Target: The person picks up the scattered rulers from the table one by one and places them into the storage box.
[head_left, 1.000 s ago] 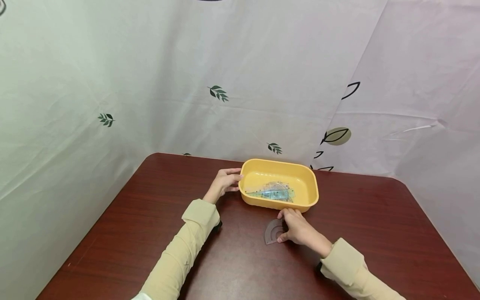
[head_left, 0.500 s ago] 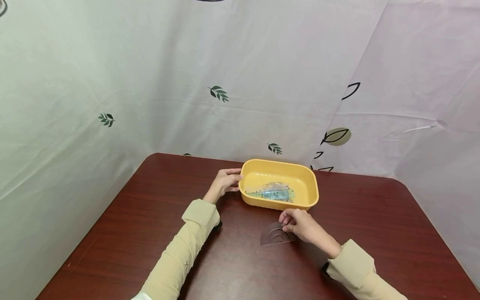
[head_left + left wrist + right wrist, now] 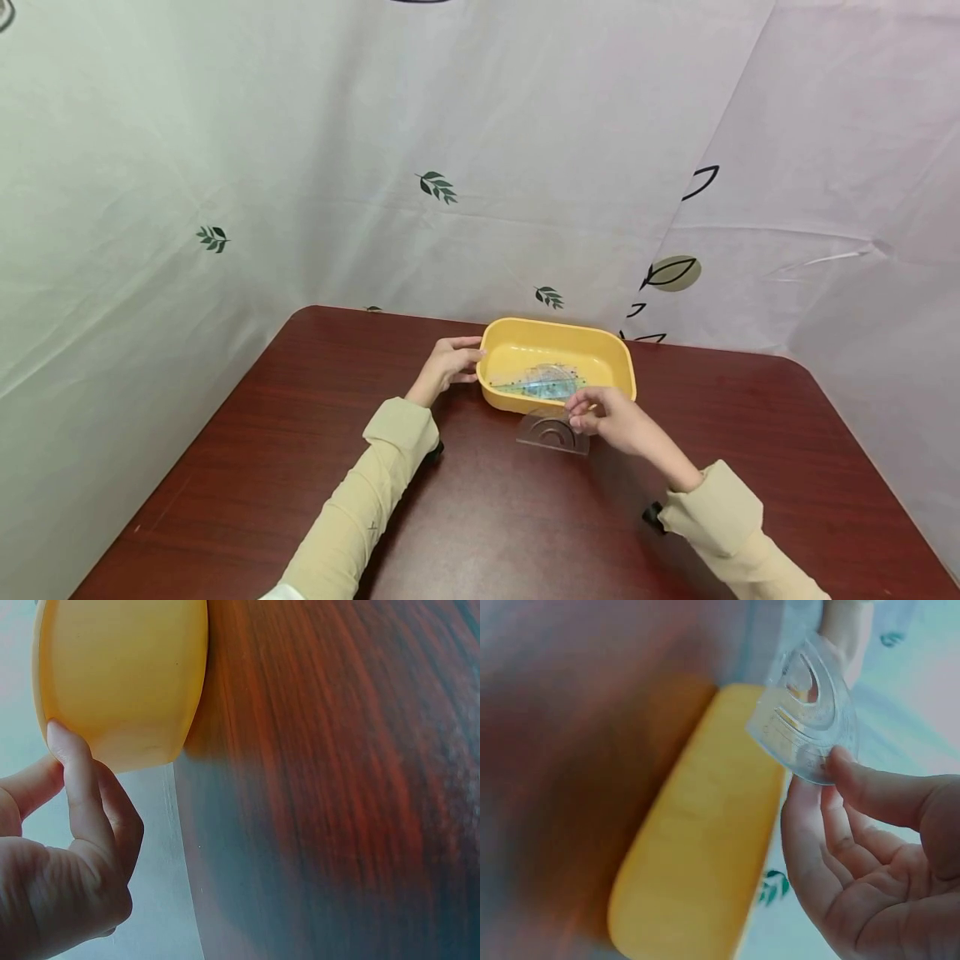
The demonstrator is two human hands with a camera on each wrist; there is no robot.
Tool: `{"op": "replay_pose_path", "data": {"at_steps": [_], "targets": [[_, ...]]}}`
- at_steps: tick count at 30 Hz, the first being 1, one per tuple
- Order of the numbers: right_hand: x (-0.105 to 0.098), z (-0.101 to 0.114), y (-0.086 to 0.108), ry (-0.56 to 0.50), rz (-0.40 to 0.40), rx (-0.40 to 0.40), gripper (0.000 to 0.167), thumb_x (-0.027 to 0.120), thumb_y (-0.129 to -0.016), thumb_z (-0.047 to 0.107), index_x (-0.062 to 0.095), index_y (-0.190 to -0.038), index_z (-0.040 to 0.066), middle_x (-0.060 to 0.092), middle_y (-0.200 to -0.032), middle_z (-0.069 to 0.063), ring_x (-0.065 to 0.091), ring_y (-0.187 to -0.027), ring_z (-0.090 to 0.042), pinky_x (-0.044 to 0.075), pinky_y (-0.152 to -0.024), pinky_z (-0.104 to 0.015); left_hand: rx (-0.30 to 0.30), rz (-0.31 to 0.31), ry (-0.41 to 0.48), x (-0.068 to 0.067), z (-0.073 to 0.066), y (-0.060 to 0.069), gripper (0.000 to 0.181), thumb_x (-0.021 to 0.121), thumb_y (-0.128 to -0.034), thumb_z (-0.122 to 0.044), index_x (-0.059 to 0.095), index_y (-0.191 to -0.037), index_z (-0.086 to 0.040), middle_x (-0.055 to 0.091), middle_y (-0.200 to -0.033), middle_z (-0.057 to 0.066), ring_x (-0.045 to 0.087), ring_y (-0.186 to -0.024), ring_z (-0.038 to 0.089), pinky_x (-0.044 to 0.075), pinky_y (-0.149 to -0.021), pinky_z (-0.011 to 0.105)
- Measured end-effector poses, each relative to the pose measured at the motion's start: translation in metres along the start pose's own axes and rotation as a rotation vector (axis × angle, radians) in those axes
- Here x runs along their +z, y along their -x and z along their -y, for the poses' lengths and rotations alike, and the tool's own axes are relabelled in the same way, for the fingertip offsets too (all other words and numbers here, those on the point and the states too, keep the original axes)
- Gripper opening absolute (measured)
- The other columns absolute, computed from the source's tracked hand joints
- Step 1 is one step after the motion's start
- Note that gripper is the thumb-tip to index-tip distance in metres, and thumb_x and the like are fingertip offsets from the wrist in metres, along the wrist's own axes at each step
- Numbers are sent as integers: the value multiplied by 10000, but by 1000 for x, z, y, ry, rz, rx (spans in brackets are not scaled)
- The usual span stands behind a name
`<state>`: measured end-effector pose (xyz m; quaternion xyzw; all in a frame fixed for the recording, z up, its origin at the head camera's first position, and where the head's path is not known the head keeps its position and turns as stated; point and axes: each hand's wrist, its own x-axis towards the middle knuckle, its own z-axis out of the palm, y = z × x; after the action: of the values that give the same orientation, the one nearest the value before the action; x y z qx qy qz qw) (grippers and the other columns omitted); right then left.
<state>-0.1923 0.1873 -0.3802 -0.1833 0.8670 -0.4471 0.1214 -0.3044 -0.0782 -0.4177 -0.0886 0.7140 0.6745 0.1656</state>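
A clear protractor (image 3: pixel 553 431) hangs tilted in the air just before the near wall of a yellow plastic basin (image 3: pixel 617 367). My right hand (image 3: pixel 611 418) pinches it by one edge; in the right wrist view the thumb (image 3: pixel 877 787) lies over the protractor (image 3: pixel 810 724), with the fingers behind. At the basin's left end, my left hand (image 3: pixel 446 364) holds the rim; the left wrist view has its fingertips (image 3: pixel 64 739) against the basin's edge (image 3: pixel 120 690). Inside the basin lies an overlapping pile of clear and bluish-green rulers (image 3: pixel 547 383), partly hidden by one another.
The basin stands near the back edge of a dark red-brown wooden table (image 3: pixel 480 517). Close behind the table hangs a pale curtain (image 3: pixel 360 167) with leaf prints.
My right hand has lifted the protractor off the table and brought it up to the basin's near rim. My left hand and the basin have stayed in place.
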Motion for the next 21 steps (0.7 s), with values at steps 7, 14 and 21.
{"op": "replay_pose_path", "data": {"at_steps": [7,14,21], "targets": [[-20,3,-13,64,-168,41,176,617,-898,-18,628,-1060,-84,678,-957,-196,681,-819,-263,549,-635,-203,3,3,-1,0,0,-2,446,664,-881,-74,586,-1319,-105,700,-989,107,644,-696,118,555,-507,186],[-31,-5,-28,23,-218,73,225,634,-901,16,616,-1095,-96,659,-1009,-249,696,-827,-262,603,-686,-278,3,-7,2,1,1,-2,437,670,-878,-81,596,-1308,-109,693,-891,63,642,-668,107,556,-507,186],[-26,-20,-41,-46,-303,86,254,631,-906,7,600,-1126,-117,648,-989,-254,700,-812,-233,612,-665,-272,4,-14,4,0,2,-3,429,675,-875,-83,605,-1298,-105,706,-929,83,644,-667,105,559,-508,189]]}}
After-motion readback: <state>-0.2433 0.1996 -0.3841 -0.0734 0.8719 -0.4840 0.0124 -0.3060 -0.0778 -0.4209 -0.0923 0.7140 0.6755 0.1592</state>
